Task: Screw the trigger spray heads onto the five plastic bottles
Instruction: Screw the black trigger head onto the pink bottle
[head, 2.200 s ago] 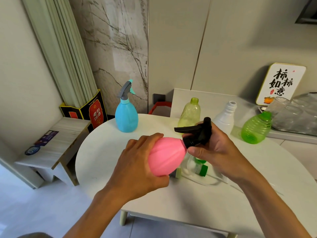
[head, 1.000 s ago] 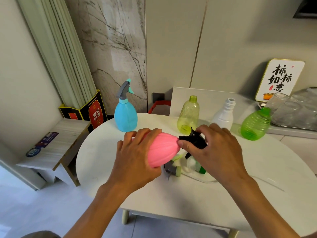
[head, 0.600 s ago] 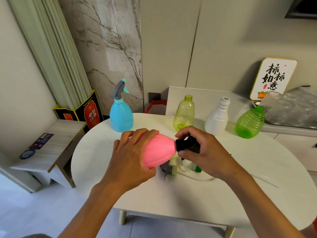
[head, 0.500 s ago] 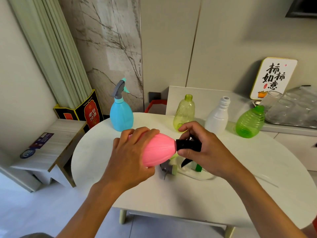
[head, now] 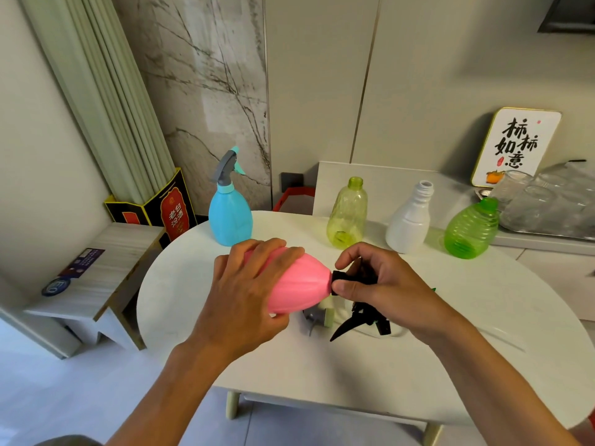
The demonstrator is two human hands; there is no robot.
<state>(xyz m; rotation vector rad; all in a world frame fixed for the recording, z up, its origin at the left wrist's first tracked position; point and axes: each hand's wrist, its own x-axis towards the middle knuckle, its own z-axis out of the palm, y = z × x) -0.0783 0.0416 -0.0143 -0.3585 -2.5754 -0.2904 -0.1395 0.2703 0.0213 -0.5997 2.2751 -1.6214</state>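
Observation:
My left hand (head: 248, 291) grips a pink bottle (head: 299, 286) lying sideways above the white table (head: 322, 375). My right hand (head: 383, 288) pinches the black trigger spray head (head: 351, 278) at the pink bottle's neck, its lever pointing down. A blue bottle (head: 230, 214) with a grey spray head stands at the back left. Behind stand a yellow-green bottle (head: 347, 214), a white bottle (head: 410, 220) and a green bottle (head: 471, 230), all without heads. Loose spray heads (head: 317, 318) lie under my hands, mostly hidden.
A low wooden side table (head: 96, 278) stands at the left, with a black and red box (head: 167, 210) behind it. A sign with characters (head: 515, 146) and clear cups (head: 547, 201) sit on the counter at the back right.
My right hand has turned the black spray head on the pink bottle's neck, so its lever went from pointing up to pointing down. The left hand kept its hold.

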